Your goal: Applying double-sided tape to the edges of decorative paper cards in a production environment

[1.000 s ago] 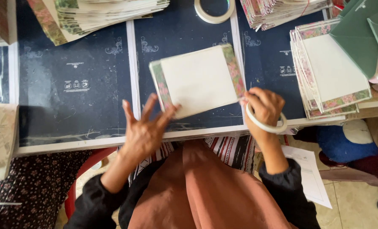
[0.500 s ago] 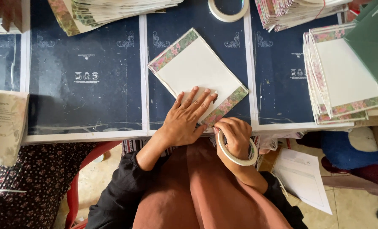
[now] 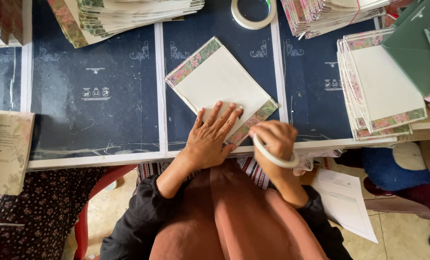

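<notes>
A cream card with floral borders on two ends (image 3: 219,82) lies at an angle on the dark blue table top (image 3: 94,101). My left hand (image 3: 211,136) presses flat on the card's near corner, fingers spread. My right hand (image 3: 272,139) is at the card's lower right floral edge, fingers closed on a white tape roll (image 3: 272,156) that hangs round them. Both arms wear black sleeves over a brown apron.
A second tape roll (image 3: 252,14) lies at the back of the table. Stacks of floral cards sit at back left (image 3: 128,14), back right (image 3: 325,14) and right (image 3: 383,86). Green envelopes (image 3: 417,38) are far right. A printed paper (image 3: 5,149) lies left.
The card turned from nearly square-on to diagonal. My left hand moved onto its near corner, and my right hand with the tape roll came in to the card's lower edge.
</notes>
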